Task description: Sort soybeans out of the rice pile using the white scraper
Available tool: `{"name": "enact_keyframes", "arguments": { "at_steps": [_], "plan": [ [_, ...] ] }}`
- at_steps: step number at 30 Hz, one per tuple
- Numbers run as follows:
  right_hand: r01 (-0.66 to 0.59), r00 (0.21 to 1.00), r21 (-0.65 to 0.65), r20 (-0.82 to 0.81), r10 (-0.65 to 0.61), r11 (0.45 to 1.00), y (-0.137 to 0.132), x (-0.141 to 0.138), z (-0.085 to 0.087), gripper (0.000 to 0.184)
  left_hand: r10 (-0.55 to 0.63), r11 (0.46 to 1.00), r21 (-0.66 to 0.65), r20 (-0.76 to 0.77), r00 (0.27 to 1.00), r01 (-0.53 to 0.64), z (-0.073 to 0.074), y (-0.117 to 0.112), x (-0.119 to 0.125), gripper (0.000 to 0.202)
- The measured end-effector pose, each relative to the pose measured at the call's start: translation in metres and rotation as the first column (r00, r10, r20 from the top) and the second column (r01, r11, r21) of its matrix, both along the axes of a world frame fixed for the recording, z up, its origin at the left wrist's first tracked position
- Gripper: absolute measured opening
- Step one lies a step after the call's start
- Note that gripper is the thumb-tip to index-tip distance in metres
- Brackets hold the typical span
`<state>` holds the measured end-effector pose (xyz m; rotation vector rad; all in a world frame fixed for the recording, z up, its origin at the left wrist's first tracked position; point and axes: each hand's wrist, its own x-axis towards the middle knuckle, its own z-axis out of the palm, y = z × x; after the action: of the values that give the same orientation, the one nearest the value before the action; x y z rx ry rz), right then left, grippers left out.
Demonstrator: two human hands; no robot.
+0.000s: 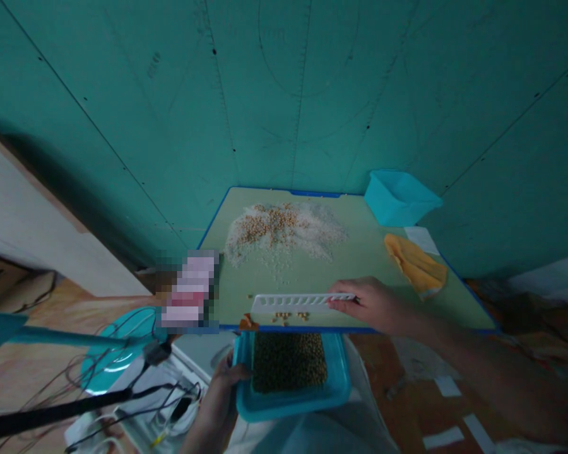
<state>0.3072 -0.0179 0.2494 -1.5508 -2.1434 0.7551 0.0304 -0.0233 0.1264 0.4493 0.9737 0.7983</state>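
My right hand [360, 297] is closed on one end of a long white slotted plastic strip [284, 302], held near the front edge of the table. A few yellowish beans [288, 315] lie just on the near side of the strip. My left hand [227, 384] grips the left rim of a blue plastic tub [293, 407], which is below the table edge at my lap. Inside the tub are dark green beans [279, 362] and yellowish beans along the right. Farther back on the tabletop, a pile of white grains [319, 230] is mixed with tan beans [269, 224].
An orange cloth [416, 265] and a light blue bin [400, 198] are on the right of the pale green table [246, 277]. A blurred-out pinkish object [192, 290] is at its left edge. Cables [170, 403] and a teal round base [118, 353] fill the lower left.
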Motion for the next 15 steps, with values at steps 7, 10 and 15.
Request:
{"name": "enact_keyframes", "arguments": {
  "at_steps": [7, 10, 15],
  "plan": [
    [-0.057, 0.998, 0.036, 0.019, 0.057, 0.998, -0.02, -0.003, 0.002, 0.024, -0.04, 0.999, 0.026, 0.026, 0.999, 0.039, 0.005, 0.002, 0.006, 0.029],
    [-0.067, 0.997, 0.04, 0.028, 0.065, 0.997, -0.026, -0.005, 0.002, 0.025, -0.065, 0.998, 0.021, 0.032, 0.997, 0.064, 0.003, 0.003, 0.007, 0.031],
    [-0.102, 0.994, 0.057, 0.035, 0.1, 0.993, -0.033, -0.005, 0.004, 0.026, -0.015, 1.0, 0.012, 0.0, 1.0, 0.015, -0.003, 0.006, 0.008, 0.03]
  ]
}}
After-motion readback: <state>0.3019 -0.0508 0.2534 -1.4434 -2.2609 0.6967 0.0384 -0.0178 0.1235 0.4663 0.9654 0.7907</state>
